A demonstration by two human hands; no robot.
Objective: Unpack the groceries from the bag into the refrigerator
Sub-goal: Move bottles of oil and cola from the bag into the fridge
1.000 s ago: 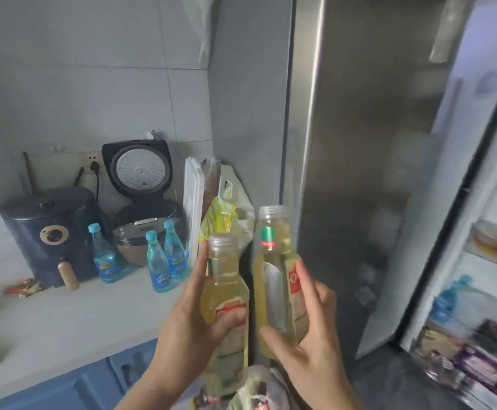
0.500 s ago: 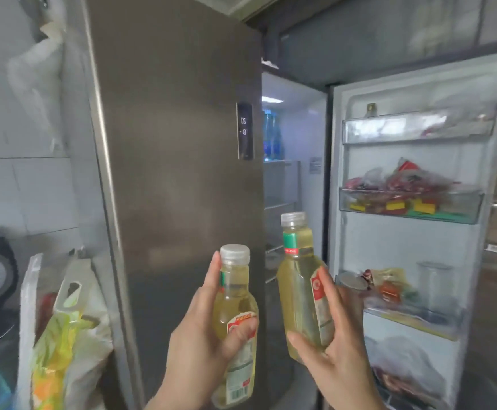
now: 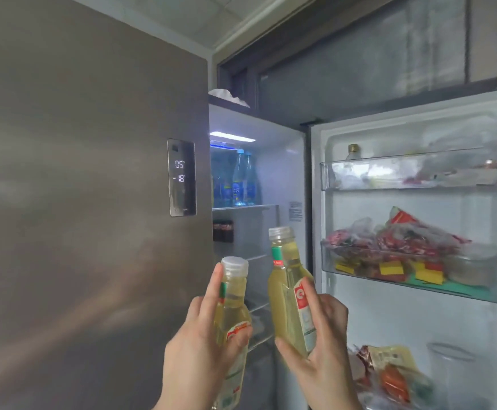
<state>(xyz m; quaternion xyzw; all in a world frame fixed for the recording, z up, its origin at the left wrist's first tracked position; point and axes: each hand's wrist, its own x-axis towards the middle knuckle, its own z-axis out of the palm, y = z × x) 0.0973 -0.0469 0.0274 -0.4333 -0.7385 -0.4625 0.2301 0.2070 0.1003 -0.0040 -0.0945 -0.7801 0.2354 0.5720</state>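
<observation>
My left hand (image 3: 202, 347) grips a clear bottle of yellow liquid (image 3: 231, 309) with a white cap and red label. My right hand (image 3: 321, 347) grips a second, like bottle (image 3: 285, 285), tilted slightly left and held higher. Both bottles are raised in front of the open refrigerator (image 3: 270, 173), just outside its lit interior. Blue-capped water bottles (image 3: 238, 179) stand on the top glass shelf inside. The grocery bag is out of view.
The closed left door (image 3: 78, 202) with its display panel (image 3: 181, 177) fills the left. The open right door (image 3: 413, 321) carries bins: a top bin (image 3: 413, 173), a middle bin with packets (image 3: 404, 267), more packets at the bottom (image 3: 389, 377). Lower shelves (image 3: 247, 229) show beside the bottles.
My view has swung from the counter and bag up and right to the refrigerator's open interior. Both hands keep their bottles and have brought them closer to the shelves.
</observation>
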